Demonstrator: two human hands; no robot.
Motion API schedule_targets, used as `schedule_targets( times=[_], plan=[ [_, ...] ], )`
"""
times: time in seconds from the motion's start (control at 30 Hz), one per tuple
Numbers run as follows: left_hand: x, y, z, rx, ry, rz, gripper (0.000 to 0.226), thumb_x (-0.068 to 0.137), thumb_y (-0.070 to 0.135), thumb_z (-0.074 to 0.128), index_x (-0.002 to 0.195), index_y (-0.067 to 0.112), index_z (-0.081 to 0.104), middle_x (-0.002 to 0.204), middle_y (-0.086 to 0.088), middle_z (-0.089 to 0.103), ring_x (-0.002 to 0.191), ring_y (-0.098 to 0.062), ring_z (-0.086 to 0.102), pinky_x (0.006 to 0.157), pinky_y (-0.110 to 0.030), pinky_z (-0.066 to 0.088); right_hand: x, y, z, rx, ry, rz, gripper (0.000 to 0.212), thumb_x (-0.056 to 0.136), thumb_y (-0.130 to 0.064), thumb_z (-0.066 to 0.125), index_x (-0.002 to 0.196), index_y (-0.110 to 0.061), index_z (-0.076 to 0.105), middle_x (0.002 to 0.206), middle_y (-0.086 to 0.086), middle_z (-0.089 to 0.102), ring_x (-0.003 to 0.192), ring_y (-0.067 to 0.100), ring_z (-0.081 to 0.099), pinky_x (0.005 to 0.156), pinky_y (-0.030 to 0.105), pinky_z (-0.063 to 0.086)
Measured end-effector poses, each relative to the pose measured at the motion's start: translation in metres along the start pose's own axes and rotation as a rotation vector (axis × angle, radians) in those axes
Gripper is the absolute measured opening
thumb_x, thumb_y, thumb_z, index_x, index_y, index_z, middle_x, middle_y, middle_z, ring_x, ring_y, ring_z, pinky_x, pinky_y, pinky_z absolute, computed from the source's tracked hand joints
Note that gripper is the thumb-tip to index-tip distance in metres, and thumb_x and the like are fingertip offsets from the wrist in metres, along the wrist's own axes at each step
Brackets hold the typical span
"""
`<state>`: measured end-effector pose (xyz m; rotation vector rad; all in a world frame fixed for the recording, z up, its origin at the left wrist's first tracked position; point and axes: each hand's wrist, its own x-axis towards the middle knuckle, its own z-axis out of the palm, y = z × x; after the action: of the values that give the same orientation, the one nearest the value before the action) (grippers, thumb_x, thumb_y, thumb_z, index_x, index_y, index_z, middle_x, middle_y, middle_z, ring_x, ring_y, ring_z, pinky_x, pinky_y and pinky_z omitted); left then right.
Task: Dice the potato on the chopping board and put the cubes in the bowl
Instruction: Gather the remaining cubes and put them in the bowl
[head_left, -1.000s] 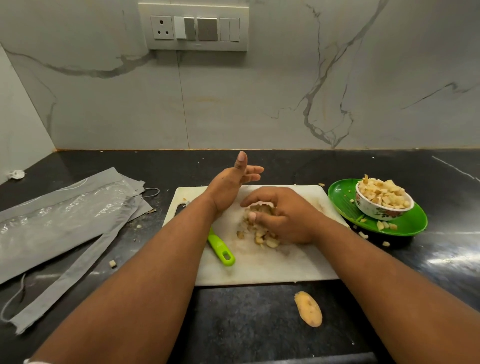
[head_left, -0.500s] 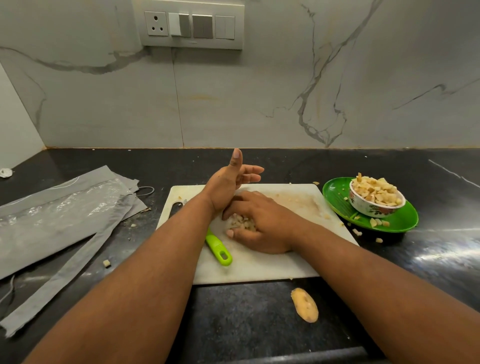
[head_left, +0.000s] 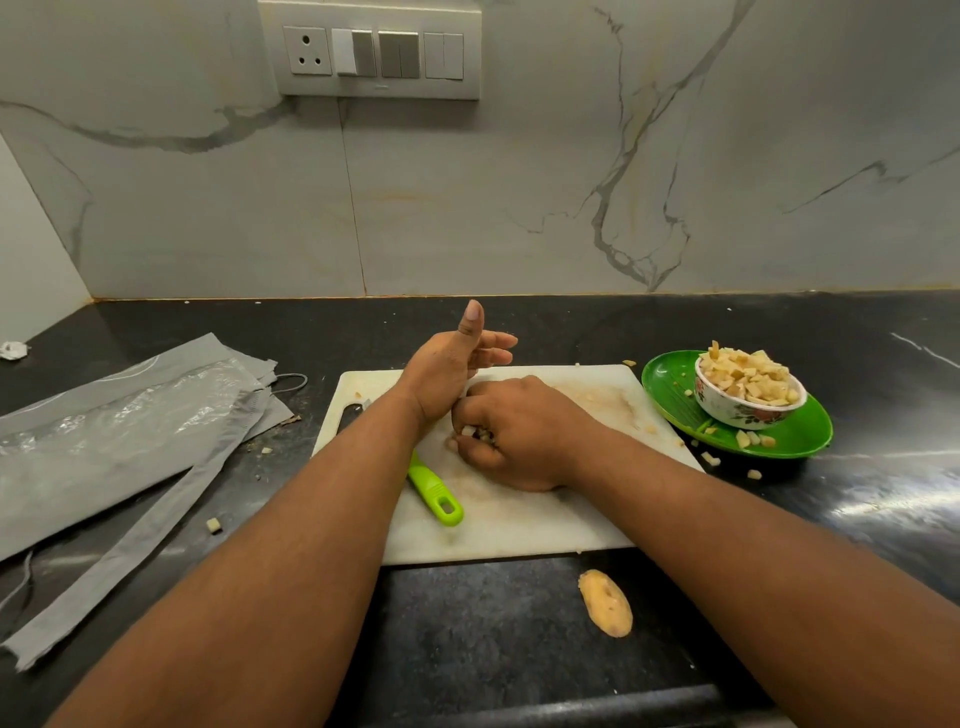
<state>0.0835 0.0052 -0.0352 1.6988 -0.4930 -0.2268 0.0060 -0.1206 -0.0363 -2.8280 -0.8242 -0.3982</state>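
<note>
Bowl (head_left: 748, 410) heaped with potato cubes (head_left: 750, 376) sits on green plate (head_left: 795, 436).

Left grip (head_left: 451, 370) upright, fingers straight, thumb up; right grip (head_left: 511, 434) curled, touching it.

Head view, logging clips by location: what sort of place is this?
Most likely a home kitchen counter: a white plastic chopping board on a black stone worktop, a floral bowl of diced potato cubes, and a marble-look wall with a switch panel.

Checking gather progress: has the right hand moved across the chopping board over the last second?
Yes. The right hand slid left along the chopping board, sweeping potato cubes against the left hand.
</note>
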Motion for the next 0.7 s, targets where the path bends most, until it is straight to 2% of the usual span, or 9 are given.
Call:
schedule_targets(
  times=[0.17, 0.27, 0.33, 0.4, 0.7],
  plan=[
    [-0.0001, -0.0001, -0.0010, 0.028, 0.004, -0.003, 0.079, 0.085, 0.078, 0.020, 0.109, 0.028, 0.076, 0.113, -0.001, 0.077, 0.113, -0.015, 0.067, 0.104, -0.034, 0.043, 0.0050, -0.0028, -0.0025, -0.041, -0.028, 0.011, 0.024, 0.092, -0.040, 0.054, 0.076, -0.023, 0.061, 0.071, -0.011, 0.048, 0.063, 0.012, 0.046, 0.060, 0.029, 0.038],
    [-0.0003, -0.0015, -0.0005, 0.048, 0.007, -0.005, 0.080, 0.085, 0.079, 0.021, 0.111, 0.028, 0.076, 0.113, -0.001, 0.077, 0.114, -0.015, 0.067, 0.108, -0.037, 0.044, 0.0027, -0.0053, -0.0054, -0.029, -0.018, 0.019, 0.027, 0.093, -0.038, 0.056, 0.070, -0.024, 0.055, 0.062, -0.013, 0.038, 0.055, 0.007, 0.039, 0.056, 0.027, 0.032],
    [-0.0005, -0.0013, 0.0001, 0.049, 0.013, -0.008, 0.081, 0.085, 0.079, 0.021, 0.113, 0.026, 0.076, 0.113, -0.001, 0.077, 0.114, -0.015, 0.067, 0.110, -0.038, 0.044, 0.0003, -0.0062, -0.0064, -0.043, -0.005, 0.013, 0.029, 0.095, -0.038, 0.056, 0.071, -0.022, 0.058, 0.061, -0.015, 0.034, 0.054, 0.003, 0.036, 0.054, 0.026, 0.029],
    [-0.0008, -0.0009, 0.0004, 0.051, 0.019, -0.010, 0.082, 0.085, 0.079, 0.022, 0.114, 0.025, 0.075, 0.114, -0.001, 0.077, 0.115, -0.016, 0.067, 0.112, -0.041, 0.044, -0.0003, -0.0071, -0.0076, -0.065, -0.009, 0.004, 0.030, 0.095, -0.039, 0.054, 0.074, -0.020, 0.061, 0.062, -0.016, 0.033, 0.054, 0.003, 0.035, 0.054, 0.027, 0.030],
    [-0.0021, 0.0018, 0.0015, 0.081, 0.021, -0.006, 0.079, 0.086, 0.079, 0.024, 0.113, 0.025, 0.076, 0.112, -0.001, 0.077, 0.113, -0.018, 0.068, 0.113, -0.047, 0.045, -0.0022, -0.0018, -0.0052, 0.005, 0.026, 0.028, 0.026, 0.092, -0.035, 0.058, 0.070, -0.021, 0.056, 0.061, -0.013, 0.038, 0.054, 0.006, 0.038, 0.052, 0.026, 0.028]
  ],
)
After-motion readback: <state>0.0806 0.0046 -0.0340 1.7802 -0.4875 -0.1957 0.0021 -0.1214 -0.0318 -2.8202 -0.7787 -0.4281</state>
